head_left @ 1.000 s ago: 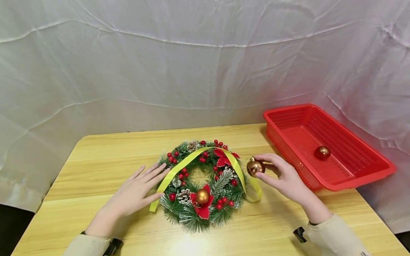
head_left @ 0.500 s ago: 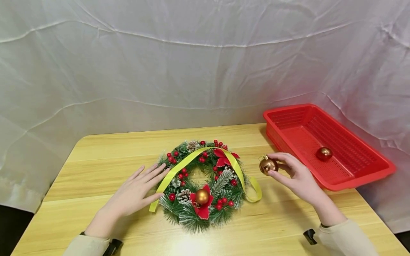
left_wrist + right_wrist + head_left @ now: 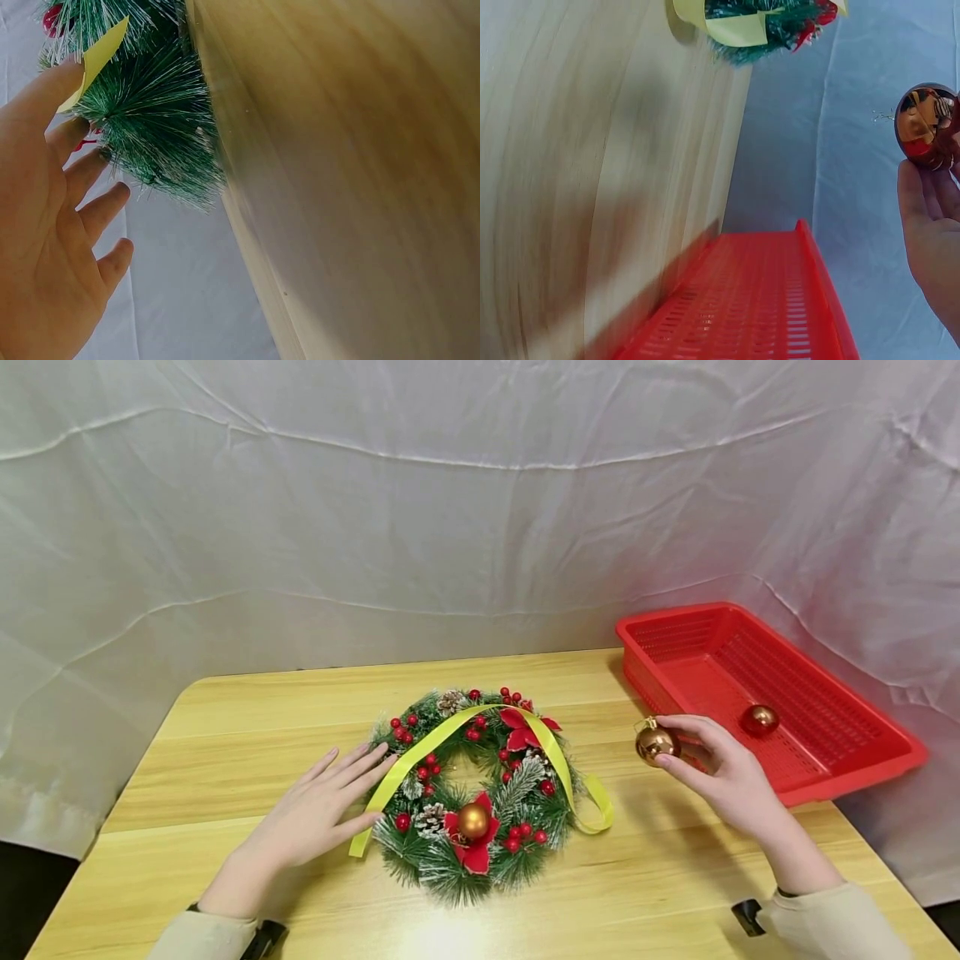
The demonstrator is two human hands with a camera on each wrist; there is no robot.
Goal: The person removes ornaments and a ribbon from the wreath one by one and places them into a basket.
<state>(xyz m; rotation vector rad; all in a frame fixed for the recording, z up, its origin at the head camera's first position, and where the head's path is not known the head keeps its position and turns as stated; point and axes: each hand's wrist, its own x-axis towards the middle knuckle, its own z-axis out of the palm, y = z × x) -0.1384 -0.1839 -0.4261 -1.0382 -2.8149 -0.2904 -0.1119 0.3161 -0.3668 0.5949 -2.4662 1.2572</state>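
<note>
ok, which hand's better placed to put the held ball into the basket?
Right, most likely. The right hand holds the ball beside the red basket; the left hand is at the wreath's far side from it.

Three baubles [image 3: 657, 742], one wreath [image 3: 517, 802] (two red flowers [image 3: 520, 737] on it), one ribbon [image 3: 427, 745], one basket [image 3: 712, 681]

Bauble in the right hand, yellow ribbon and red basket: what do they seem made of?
Bauble: plastic or glass, I can't tell which; mirror-like copper finish, with the surroundings reflected in its surface.
Yellow ribbon: probably thin fabric, smooth; it arches and loops as a flat, flexible strip.
Red basket: most likely moulded plastic, slightly glossy; evenly slotted walls and one uniform colour suggest it.
</note>
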